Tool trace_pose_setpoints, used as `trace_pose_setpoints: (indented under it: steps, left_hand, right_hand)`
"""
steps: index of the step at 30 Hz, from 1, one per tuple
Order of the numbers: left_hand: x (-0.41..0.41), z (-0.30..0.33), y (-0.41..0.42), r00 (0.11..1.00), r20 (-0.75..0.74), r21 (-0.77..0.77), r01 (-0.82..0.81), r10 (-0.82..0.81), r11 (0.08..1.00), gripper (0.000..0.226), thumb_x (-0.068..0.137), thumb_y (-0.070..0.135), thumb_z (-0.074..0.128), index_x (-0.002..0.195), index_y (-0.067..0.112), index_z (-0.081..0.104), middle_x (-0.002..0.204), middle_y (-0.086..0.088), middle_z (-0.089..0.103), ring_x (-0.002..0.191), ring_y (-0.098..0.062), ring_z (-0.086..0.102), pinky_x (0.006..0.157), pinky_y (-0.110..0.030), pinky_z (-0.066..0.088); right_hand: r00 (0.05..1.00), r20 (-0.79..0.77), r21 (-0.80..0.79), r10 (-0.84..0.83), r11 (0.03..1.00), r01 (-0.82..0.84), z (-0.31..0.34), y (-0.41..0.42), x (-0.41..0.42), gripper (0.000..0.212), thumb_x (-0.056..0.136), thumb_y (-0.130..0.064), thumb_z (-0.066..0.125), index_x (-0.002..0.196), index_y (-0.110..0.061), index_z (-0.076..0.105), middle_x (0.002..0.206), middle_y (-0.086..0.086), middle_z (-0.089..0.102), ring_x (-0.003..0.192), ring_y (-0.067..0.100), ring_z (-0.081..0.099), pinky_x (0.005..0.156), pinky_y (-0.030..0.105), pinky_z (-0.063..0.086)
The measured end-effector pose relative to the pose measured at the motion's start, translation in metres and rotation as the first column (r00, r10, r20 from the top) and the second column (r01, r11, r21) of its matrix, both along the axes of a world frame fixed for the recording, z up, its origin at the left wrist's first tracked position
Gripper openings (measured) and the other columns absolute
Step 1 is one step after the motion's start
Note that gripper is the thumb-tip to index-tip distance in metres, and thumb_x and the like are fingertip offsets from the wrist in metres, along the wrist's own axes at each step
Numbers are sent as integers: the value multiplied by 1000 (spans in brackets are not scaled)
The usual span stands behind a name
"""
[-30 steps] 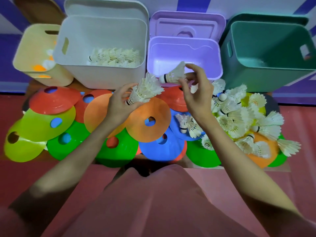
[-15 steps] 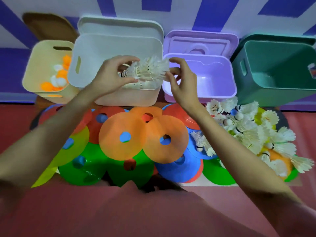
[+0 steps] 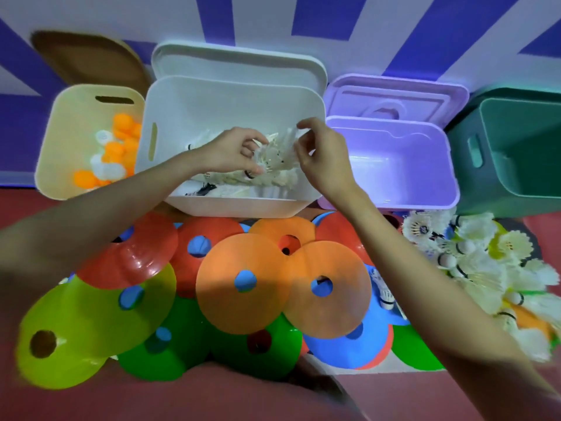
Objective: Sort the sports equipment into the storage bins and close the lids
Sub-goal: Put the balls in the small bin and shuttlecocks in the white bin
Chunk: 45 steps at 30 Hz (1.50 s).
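Both hands are inside the open white bin (image 3: 212, 107). My left hand (image 3: 233, 153) grips a stack of white feather shuttlecocks (image 3: 274, 154) near the cork end, held low over the shuttlecocks lying on the bin's floor (image 3: 224, 179). My right hand (image 3: 318, 159) pinches the stack's feather end with fingertips; the stack is blurred. A loose pile of shuttlecocks (image 3: 473, 262) lies on the floor at the right. Several flat disc cones (image 3: 243, 284) in orange, red, green, blue and yellow overlap in front of the bins.
A beige bin (image 3: 66, 126) at the left holds orange and white balls (image 3: 121, 147), its brown lid (image 3: 88, 59) behind. A purple bin (image 3: 394, 189) and a green bin (image 3: 516, 177) stand open at the right, holding nothing I can see. Lids lean on the striped wall.
Both hands carried the shuttlecock stack from above the cones up and left, then down into the white bin. The single shuttlecock from my right hand has joined the stack.
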<state>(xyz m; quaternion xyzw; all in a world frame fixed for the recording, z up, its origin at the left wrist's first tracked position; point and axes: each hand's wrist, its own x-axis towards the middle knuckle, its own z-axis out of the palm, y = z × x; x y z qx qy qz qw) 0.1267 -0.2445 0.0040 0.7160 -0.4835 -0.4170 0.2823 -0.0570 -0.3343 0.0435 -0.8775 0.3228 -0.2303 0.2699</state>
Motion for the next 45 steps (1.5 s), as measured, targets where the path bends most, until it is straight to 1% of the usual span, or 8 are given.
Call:
trace_pose_setpoints:
  steps: [10, 14, 18, 23, 29, 35, 39, 45]
  left_hand:
    - [-15, -38, -24, 975, -104, 122, 207, -194, 971, 55, 69, 5, 82, 116, 12, 54, 89, 9, 55, 70, -1, 55, 66, -16, 45]
    - [-10, -52, -20, 932, 82, 156, 338, -353, 928, 63, 68, 19, 85, 123, 10, 56, 105, 3, 58, 95, -13, 56, 81, -25, 47]
    - [-1, -58, -11, 853, 232, 204, 427, -468, 881, 65, 69, 29, 83, 126, 12, 56, 101, -6, 65, 95, -22, 61, 81, -40, 50]
    - [3, -49, -6, 723, 417, 260, 486, -551, 834, 58, 76, 33, 76, 128, 17, 54, 93, -4, 63, 89, -22, 56, 63, -30, 35]
    - [6, -46, -3, 721, 377, 346, 474, -582, 810, 41, 81, 30, 71, 116, 11, 60, 96, -10, 65, 85, -25, 58, 67, -35, 44]
    - [-1, -26, -1, 815, 386, 278, 344, -432, 897, 44, 88, 30, 66, 126, 10, 57, 116, -6, 64, 105, -23, 58, 77, -28, 42]
    - [-20, 0, 7, 917, 385, 48, 89, -101, 995, 30, 85, 25, 67, 113, 13, 65, 106, -2, 68, 96, -16, 63, 83, -30, 49]
    - [-87, 35, 33, 961, 242, -298, -56, 132, 953, 22, 85, 12, 63, 106, 9, 67, 100, -2, 70, 85, -13, 65, 79, -28, 52]
  right_hand:
    - [960, -281, 51, -14, 998, 30, -17, -12, 9, 24, 76, -3, 56, 100, -6, 61, 80, 9, 70, 83, 30, 63, 73, 39, 50]
    - [889, -454, 71, 57, 997, -28, -31, -13, 11, 23, 73, 1, 55, 95, -1, 61, 89, 14, 68, 86, 32, 61, 71, 37, 49]
    - [747, -655, 66, 112, 994, -91, -39, -9, 18, 23, 75, 5, 51, 96, -1, 58, 100, 16, 62, 94, 35, 59, 74, 38, 51]
    - [516, -822, 159, 241, 967, -198, -43, -3, 31, 22, 83, 5, 48, 102, -3, 56, 111, 17, 59, 102, 35, 60, 72, 35, 47]
    - [323, -880, 265, 349, 924, -276, -50, -2, 38, 23, 92, -5, 44, 110, 3, 55, 117, 20, 59, 107, 35, 57, 71, 31, 40]
    - [615, -740, 150, 272, 958, -244, -28, -1, 11, 27, 93, -14, 49, 117, -3, 56, 120, 16, 57, 110, 33, 55, 88, 42, 48]
    - [933, -315, 21, 172, 984, -175, -7, 20, -39, 33, 88, -9, 53, 120, -3, 56, 126, 16, 50, 117, 31, 49, 93, 37, 44]
    - [991, -119, -78, -65, 995, 56, -10, 35, -136, 33, 83, -4, 53, 115, -3, 57, 129, 19, 44, 122, 33, 42, 94, 21, 31]
